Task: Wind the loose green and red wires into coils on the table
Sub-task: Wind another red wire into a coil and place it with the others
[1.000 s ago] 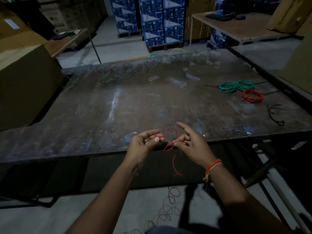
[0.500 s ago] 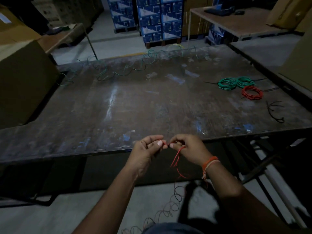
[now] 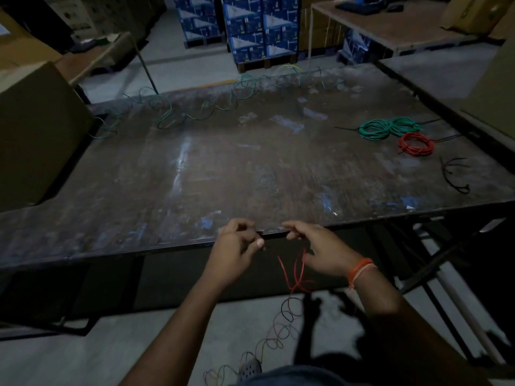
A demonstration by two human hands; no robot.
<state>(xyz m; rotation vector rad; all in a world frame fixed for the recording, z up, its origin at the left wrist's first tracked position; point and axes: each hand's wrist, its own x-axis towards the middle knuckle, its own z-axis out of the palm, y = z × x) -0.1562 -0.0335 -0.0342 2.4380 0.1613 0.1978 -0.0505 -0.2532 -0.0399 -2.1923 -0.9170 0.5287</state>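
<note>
Done: two green wire coils (image 3: 388,129) and one red wire coil (image 3: 416,144) on dark worn surface (image 3: 223,168). Left: loose green wire (image 3: 200,107) at far edge, thin red wire (image 3: 295,274) trailing to floor. Right hand (image 3: 320,249) grip pinches red wire; left hand (image 3: 237,252) curled, contents unclear.

The worn table (image 3: 223,174) bears green coils (image 3: 388,129), a red coil (image 3: 415,144), loose green wire (image 3: 195,112) and black ties (image 3: 454,175).

One camera sits on the person's head. It looks forward and down across the table (image 3: 250,168) from its near edge. The hands are close, right below it.
</note>
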